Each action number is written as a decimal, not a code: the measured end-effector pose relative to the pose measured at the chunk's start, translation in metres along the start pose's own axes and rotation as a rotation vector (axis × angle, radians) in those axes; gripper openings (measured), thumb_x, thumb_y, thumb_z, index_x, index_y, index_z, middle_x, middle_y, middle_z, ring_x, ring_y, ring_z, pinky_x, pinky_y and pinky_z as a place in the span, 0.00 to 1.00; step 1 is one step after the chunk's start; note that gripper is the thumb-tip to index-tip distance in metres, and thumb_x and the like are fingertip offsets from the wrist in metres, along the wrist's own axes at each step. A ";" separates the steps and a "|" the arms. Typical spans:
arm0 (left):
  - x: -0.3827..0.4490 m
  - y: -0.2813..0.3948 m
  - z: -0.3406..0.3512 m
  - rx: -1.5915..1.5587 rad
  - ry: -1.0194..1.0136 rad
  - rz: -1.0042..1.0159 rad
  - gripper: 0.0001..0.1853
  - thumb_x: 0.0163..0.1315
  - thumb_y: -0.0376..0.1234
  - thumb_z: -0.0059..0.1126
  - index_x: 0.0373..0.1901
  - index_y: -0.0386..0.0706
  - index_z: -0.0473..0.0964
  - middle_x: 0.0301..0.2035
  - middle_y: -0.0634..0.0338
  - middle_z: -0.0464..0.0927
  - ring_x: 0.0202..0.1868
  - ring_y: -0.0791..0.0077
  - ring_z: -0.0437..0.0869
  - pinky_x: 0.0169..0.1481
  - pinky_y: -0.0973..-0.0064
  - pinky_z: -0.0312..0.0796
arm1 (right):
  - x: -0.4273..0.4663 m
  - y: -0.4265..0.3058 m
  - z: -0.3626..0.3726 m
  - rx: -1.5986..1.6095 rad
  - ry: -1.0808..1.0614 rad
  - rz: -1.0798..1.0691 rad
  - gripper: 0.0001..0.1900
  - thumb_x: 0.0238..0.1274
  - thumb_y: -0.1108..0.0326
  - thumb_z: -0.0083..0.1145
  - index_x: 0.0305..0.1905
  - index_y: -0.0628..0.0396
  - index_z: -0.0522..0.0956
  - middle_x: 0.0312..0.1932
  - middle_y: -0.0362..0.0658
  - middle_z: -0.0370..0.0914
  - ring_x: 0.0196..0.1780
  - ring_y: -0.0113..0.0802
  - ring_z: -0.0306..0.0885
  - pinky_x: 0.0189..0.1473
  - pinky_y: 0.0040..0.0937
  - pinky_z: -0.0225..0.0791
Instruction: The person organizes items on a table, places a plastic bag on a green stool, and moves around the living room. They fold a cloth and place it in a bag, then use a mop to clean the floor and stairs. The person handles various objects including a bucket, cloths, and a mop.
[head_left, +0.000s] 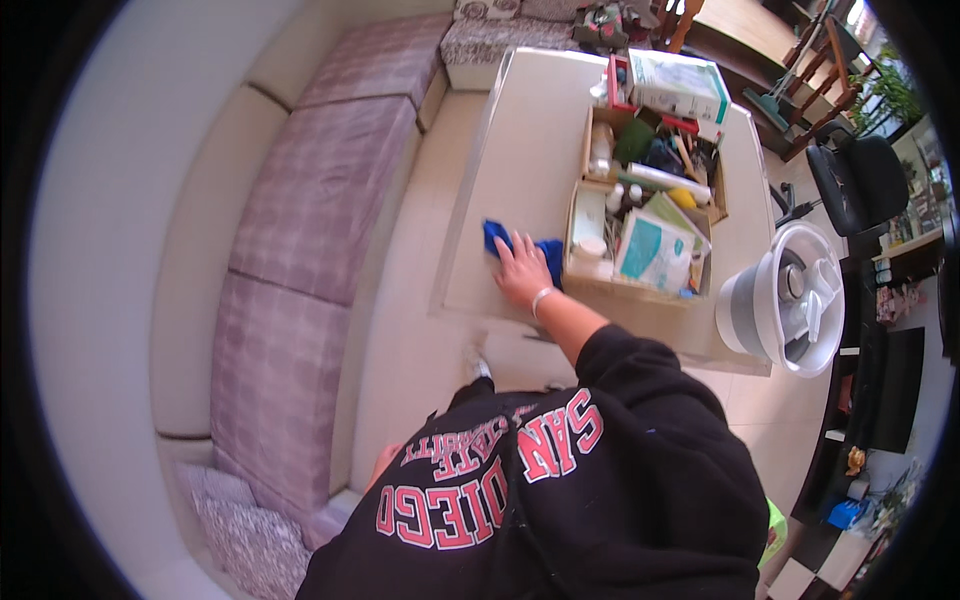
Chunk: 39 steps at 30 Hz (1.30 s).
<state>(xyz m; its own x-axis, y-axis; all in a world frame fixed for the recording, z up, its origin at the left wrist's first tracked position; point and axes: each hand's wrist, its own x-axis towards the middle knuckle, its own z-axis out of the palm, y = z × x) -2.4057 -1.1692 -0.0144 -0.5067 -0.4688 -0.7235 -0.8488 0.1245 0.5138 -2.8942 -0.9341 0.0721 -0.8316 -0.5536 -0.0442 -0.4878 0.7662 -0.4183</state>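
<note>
My right hand, with a bracelet at the wrist, lies palm down over a blue cloth on the pale tabletop. Its fingers are spread, and parts of the cloth show on both sides of them. Just right of the cloth stands a cardboard box holding bottles, a round white lid and packets. Only a bit of skin of my left arm or hand shows beside the black sweatshirt; its fingers are hidden.
Behind the near box are a second cardboard box of mixed items and a white carton. A grey and white bucket with plastic parts stands at the right table corner. A cushioned sofa runs along the left; a black chair is at right.
</note>
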 end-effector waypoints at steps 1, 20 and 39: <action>0.014 0.005 -0.019 0.038 -0.004 0.015 0.22 0.71 0.42 0.48 0.56 0.35 0.74 0.42 0.49 0.82 0.45 0.68 0.83 0.51 0.71 0.74 | 0.004 0.004 0.007 -0.066 -0.038 0.011 0.34 0.63 0.54 0.54 0.72 0.52 0.59 0.75 0.55 0.53 0.77 0.52 0.48 0.74 0.50 0.45; 0.179 0.271 -0.026 0.091 -0.574 0.015 0.18 0.71 0.41 0.49 0.56 0.43 0.71 0.42 0.58 0.80 0.42 0.73 0.82 0.42 0.75 0.74 | -0.286 0.157 0.012 0.157 0.631 1.261 0.16 0.54 0.75 0.47 0.47 0.62 0.81 0.36 0.53 0.79 0.39 0.51 0.77 0.48 0.42 0.72; -0.092 0.392 0.299 0.044 -0.808 0.370 0.21 0.66 0.31 0.56 0.60 0.44 0.65 0.39 0.60 0.78 0.34 0.74 0.81 0.29 0.75 0.75 | -0.369 0.162 -0.068 1.745 0.729 0.966 0.23 0.73 0.52 0.49 0.63 0.54 0.67 0.50 0.46 0.73 0.48 0.34 0.78 0.45 0.34 0.76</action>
<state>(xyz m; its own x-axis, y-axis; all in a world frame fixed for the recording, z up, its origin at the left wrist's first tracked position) -2.7372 -0.8157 0.1153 -0.6873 0.3661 -0.6274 -0.6063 0.1866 0.7731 -2.6840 -0.5834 0.0827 -0.7447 0.2562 -0.6163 0.3817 -0.5941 -0.7081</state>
